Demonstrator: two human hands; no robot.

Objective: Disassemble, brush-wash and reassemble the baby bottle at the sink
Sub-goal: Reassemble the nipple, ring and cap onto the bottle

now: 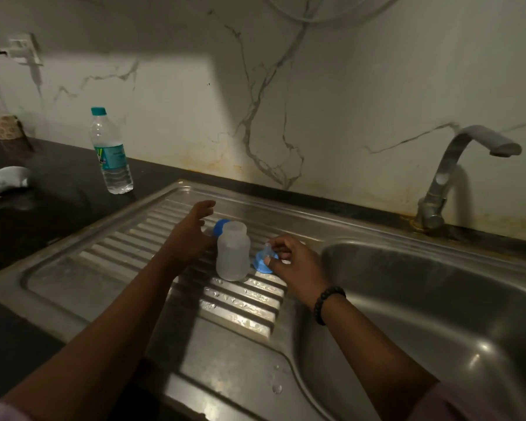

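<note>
The clear baby bottle body (pixel 233 252) stands upright and uncapped on the ribbed steel drainboard (pixel 119 253). Just behind it, to its left, lies a blue cap (pixel 220 226). Right of the bottle sits the blue collar with its clear teat (pixel 266 260); my right hand (pixel 292 262) pinches the teat between fingers and thumb. My left hand (pixel 192 233) hovers open just left of the bottle, fingers spread toward the blue cap, holding nothing.
The sink basin (pixel 438 299) lies to the right, with a steel tap (pixel 456 165) at the wall behind it. A plastic water bottle (pixel 111 153) stands on the dark counter at the left. A white object (pixel 5 179) lies at the far left edge.
</note>
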